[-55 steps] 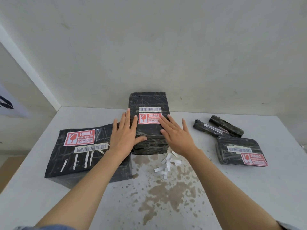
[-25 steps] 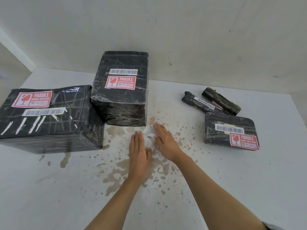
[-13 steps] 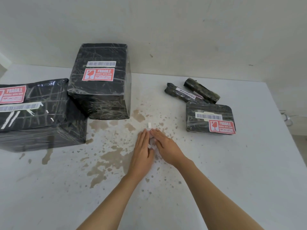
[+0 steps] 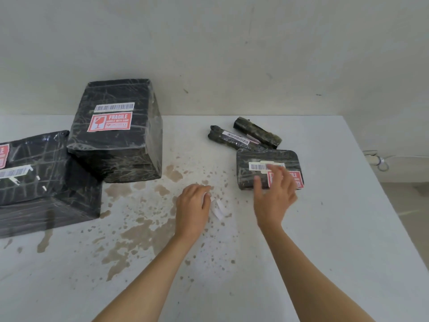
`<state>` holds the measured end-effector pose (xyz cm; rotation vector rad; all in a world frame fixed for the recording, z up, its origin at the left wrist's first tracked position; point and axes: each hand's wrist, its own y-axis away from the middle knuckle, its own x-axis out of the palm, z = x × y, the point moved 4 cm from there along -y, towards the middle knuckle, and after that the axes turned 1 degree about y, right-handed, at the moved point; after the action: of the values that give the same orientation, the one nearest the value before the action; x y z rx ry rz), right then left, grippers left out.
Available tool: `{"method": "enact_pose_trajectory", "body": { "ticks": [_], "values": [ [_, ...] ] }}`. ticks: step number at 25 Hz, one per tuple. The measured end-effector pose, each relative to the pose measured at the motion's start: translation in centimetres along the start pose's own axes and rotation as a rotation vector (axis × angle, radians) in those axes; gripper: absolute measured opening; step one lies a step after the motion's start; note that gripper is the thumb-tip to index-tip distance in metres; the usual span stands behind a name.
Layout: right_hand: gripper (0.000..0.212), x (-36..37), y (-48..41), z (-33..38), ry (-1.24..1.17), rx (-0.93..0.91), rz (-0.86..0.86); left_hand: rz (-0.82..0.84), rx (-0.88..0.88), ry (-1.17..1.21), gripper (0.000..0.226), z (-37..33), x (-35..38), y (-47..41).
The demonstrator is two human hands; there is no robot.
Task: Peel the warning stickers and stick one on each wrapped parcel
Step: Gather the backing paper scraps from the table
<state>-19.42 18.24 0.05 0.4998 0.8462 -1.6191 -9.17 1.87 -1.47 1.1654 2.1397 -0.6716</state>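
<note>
Black wrapped parcels lie on a stained white table (image 4: 336, 228). The tall box (image 4: 116, 147) and the big box (image 4: 34, 182) at the left each carry a red FRAGILE sticker (image 4: 109, 121). So does the small flat parcel (image 4: 250, 161) at the right. My right hand (image 4: 274, 196) hovers over that parcel's near edge with fingers spread, holding nothing. My left hand (image 4: 192, 205) curls on the table over white backing strips (image 4: 218, 208). Two thin rolled parcels (image 4: 222, 137) lie behind the flat one; no red sticker shows on them.
The table's right edge runs diagonally from the back to the lower right, with floor and a wall socket (image 4: 373, 159) beyond. A plain wall stands behind the table. Brown stains spread over the middle of the tabletop.
My hands left the tall box and dropped to the paper strips on the table. My right hand has now swung right over the small flat parcel. The view has shifted right.
</note>
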Motion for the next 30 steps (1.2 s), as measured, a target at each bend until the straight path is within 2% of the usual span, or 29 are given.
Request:
{"method": "enact_pose_trajectory", "body": {
  "ticks": [1,3,6,8,10,14,18,20,27,30],
  "values": [
    [0.046,-0.1,-1.1,-1.1,0.015,0.151,0.007,0.002,-0.004,0.0,0.024,-0.3,0.2,-0.7],
    [0.064,-0.3,-3.0,-2.9,0.003,0.333,0.041,0.045,-0.006,0.053,0.027,-1.3,1.1,-2.3],
    [0.073,0.0,-4.9,-4.7,-0.1,0.426,0.07,0.16,0.034,0.088,0.041,-3.7,3.3,-6.0],
    [0.072,0.4,-5.8,-4.9,-0.217,0.406,0.111,0.302,0.078,-0.021,0.056,-5.0,5.3,-8.9],
    [0.069,0.8,-7.1,-4.6,-0.234,0.337,0.144,0.456,0.129,-0.185,0.072,-5.5,7.0,-11.4],
    [0.072,1.3,-10.3,-3.5,0.196,0.168,0.281,0.601,0.154,-0.387,0.097,-4.6,7.9,-15.0],
    [0.07,3.3,-13.1,-1.1,0.294,0.021,0.525,0.576,0.135,-0.394,0.096,-3.5,7.0,-15.5],
    [0.069,4.8,-13.6,0.4,0.31,-0.038,0.583,0.523,0.092,-0.388,0.094,-2.6,5.9,-15.3],
    [0.07,10.0,-11.6,6.1,0.223,-0.233,0.612,0.423,-0.029,-0.402,0.091,2.3,0.9,-15.6],
    [0.058,11.1,-10.9,8.1,0.088,-0.267,0.555,0.338,-0.078,-0.279,0.079,3.7,-0.6,-15.3]
  ]
}}
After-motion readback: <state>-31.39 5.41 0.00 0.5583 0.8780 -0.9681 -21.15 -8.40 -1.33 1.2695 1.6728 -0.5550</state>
